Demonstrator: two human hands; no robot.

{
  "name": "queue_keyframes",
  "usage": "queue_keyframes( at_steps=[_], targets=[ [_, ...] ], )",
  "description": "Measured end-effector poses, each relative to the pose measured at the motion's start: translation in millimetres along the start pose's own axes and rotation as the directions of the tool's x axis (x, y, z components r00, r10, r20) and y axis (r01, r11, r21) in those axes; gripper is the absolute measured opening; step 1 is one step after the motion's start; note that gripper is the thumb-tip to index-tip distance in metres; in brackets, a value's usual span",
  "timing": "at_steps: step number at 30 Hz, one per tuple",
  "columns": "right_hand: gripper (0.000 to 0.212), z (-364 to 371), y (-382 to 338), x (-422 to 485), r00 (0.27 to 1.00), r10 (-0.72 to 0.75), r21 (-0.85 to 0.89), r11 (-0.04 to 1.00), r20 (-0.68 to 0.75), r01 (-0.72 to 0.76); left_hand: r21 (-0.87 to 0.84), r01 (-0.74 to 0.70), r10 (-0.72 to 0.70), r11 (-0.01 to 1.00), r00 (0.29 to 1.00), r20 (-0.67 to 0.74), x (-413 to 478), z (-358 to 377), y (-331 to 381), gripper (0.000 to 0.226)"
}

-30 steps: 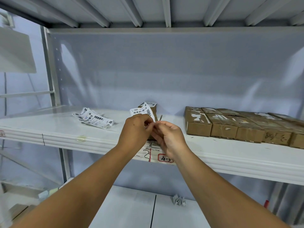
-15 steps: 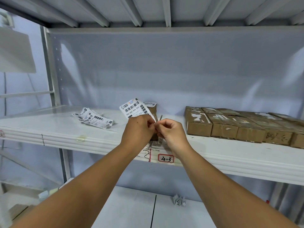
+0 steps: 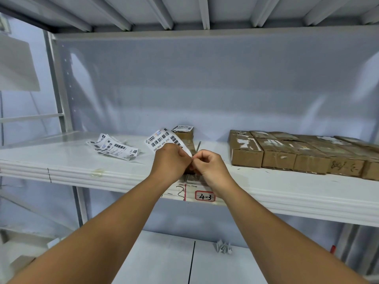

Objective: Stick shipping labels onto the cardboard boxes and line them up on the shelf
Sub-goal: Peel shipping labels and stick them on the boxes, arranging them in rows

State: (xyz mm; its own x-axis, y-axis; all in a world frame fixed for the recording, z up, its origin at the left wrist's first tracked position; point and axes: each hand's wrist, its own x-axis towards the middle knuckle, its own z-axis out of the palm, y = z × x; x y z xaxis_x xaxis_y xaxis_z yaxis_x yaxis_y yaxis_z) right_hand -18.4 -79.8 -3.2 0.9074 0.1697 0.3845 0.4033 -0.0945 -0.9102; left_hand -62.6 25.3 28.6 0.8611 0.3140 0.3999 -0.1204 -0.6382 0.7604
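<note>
Head cam: my left hand [image 3: 171, 160] pinches the shipping label [image 3: 162, 139] upright. My right hand [image 3: 209, 167] touches it, fingers curled on the label's corner, probably to split off the backing. The cardboard boxes [image 3: 276, 152] wait right of that hand on the shelf [image 3: 287, 191].

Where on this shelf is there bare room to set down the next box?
Bare shelf lies left of the loose labels, and in the gap between the lone box and the row of boxes. The front strip before that row is also free. Crowded: the middle, where the left hand and right hand pinch a label.
</note>
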Motion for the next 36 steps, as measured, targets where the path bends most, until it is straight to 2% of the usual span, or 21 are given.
queue_keyframes(
  at_steps=[2, 4, 7, 10, 15, 23, 32, 36],
  targets=[
    [0.021, -4, 1, 1, 0.999, 0.038, 0.005, 0.999, 0.009, -0.038, -0.021, -0.01, 0.009, 1.0, 0.999, -0.038, 1, 1, -4, 0.018],
    [0.024, -7, 1, 2, 0.997, 0.07, 0.123, 0.99, 0.023, -0.073, -0.089, -0.002, -0.004, 0.996, 0.997, -0.073, 6, 1, -8, 0.018],
    [0.022, -9, 0, 2, 0.991, 0.096, 0.29, 0.95, 0.09, -0.118, -0.19, 0.01, -0.016, 0.982, 0.999, -0.032, 7, -1, -11, 0.022],
    [0.019, -9, -3, 0, 0.982, 0.098, 0.351, 0.924, 0.162, -0.15, -0.136, -0.055, 0.053, 0.989, 0.998, -0.019, 0, 4, -7, 0.017],
    [0.019, -9, 1, -1, 0.983, 0.043, 0.311, 0.945, 0.177, -0.097, -0.044, -0.148, 0.143, 0.988, 0.984, -0.109, -1, 9, -10, 0.012],
    [0.022, -10, 3, 0, 0.98, 0.044, 0.291, 0.951, 0.195, -0.101, -0.079, -0.064, 0.055, 0.995, 0.993, -0.101, -3, 12, -9, 0.012],
    [0.029, -8, 6, 2, 0.992, 0.063, 0.273, 0.958, 0.109, -0.091, -0.12, 0.01, -0.016, 0.993, 0.999, -0.044, -1, 15, -6, 0.024],
    [0.028, -9, 8, 3, 0.994, 0.057, 0.262, 0.962, 0.097, -0.081, -0.085, 0.019, -0.022, 0.996, 0.999, -0.038, 0, 12, -9, 0.019]
  ],
)
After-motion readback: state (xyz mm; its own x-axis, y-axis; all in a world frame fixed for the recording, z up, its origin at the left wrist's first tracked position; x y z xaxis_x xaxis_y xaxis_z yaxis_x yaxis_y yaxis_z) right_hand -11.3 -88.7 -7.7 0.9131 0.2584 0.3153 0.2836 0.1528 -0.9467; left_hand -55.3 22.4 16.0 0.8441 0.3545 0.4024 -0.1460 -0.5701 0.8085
